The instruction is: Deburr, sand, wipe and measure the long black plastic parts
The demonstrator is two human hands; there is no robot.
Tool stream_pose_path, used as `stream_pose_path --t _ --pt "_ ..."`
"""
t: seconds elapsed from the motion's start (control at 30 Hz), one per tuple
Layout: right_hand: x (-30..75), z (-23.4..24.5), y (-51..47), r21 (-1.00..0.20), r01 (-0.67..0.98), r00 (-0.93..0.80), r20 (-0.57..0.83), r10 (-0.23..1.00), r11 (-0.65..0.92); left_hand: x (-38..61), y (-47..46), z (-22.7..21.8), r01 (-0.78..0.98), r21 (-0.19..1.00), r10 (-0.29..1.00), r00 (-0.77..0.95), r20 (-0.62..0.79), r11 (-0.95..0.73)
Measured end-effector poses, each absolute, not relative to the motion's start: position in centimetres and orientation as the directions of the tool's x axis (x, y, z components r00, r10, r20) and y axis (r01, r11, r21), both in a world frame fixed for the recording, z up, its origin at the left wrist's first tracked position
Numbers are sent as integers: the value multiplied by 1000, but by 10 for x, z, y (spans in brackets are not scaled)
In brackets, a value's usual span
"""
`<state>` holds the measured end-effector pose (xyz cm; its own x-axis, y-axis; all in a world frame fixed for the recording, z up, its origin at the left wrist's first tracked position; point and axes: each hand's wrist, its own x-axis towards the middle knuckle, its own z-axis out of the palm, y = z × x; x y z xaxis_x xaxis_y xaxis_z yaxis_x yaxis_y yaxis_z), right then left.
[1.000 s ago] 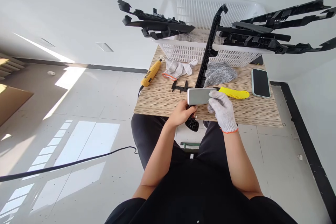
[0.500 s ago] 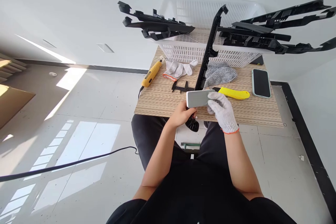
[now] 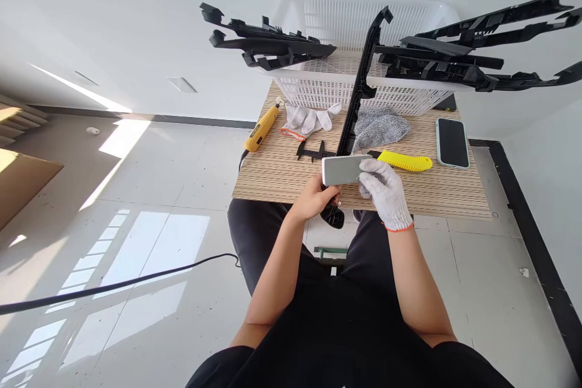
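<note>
Trim strip (image 3: 360,91): at the near edge of the table (image 3: 282,179), long axis pointing away toward the basket (image 3: 327,90).
Left hand (image 3: 313,197): bare, clasps the strip's near end.
Right hand (image 3: 385,191): gloved, grips the grey block (image 3: 343,170) against the strip.
Surface: striped tabletop; glossy tile floor (image 3: 136,194).

The grey block (image 3: 344,170) has slid slightly left and down along the black strip (image 3: 361,82).
</note>
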<state>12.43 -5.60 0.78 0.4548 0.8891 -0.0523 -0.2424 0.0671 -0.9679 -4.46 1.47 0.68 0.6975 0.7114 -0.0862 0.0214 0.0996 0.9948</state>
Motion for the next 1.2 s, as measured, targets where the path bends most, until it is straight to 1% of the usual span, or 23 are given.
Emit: stream_pose_path --t 0.07,0.1,0.2,0.23,0.33,0.47,0.57,0.6,0.7,0.73,0.83,0.93,0.97,1.07,1.17,1.2 --pt "124 8 -56 -960 -254 543 -40 839 118 -45 15 7 12 994 715 693 -89 111" --pt "124 9 -56 -957 -259 561 -38 827 132 -45 15 7 11 993 717 692 -90 114" --pt "124 9 -56 -968 -240 457 -49 888 70 -45 15 7 34 995 713 696 -87 88" --pt "124 9 -56 -971 -232 451 -51 891 61 -45 15 7 35 996 713 695 -87 87" --pt "123 9 -56 -963 -243 552 -36 833 120 -45 14 7 17 994 719 690 -90 109" --pt "122 11 -57 -978 -208 463 -83 882 17 -45 14 8 48 995 716 691 -92 82" --pt "122 12 -57 -969 -229 576 -64 815 87 -45 14 8 23 994 714 693 -93 108" --pt "121 12 -58 -969 -226 579 -53 814 98 -45 14 7 21 994 715 693 -94 109" --pt "121 11 -58 -984 -174 462 -57 885 28 -45 14 6 39 995 718 690 -91 89" --pt "121 11 -58 -986 -167 468 -56 882 26 -45 14 6 36 995 719 689 -92 93" --pt "121 10 -57 -974 -206 568 -38 822 98 -45 15 6 9 993 715 693 -91 117" --pt "122 8 -57 -979 -195 508 -50 860 59 -44 15 8 36 995 713 695 -94 96" --pt "122 8 -56 -980 -192 514 -50 856 58 -44 15 8 38 995 717 691 -95 95" --pt "123 7 -56 -972 -197 590 -16 807 125 -44 14 9 20 994 719 689 -93 109" --pt "122 7 -56 -983 -164 510 -11 860 85 -44 14 9 25 994 710 698 -93 106" --pt "122 7 -56 -984 -157 514 -10 858 83 -44 14 9 24 994 711 696 -95 110"
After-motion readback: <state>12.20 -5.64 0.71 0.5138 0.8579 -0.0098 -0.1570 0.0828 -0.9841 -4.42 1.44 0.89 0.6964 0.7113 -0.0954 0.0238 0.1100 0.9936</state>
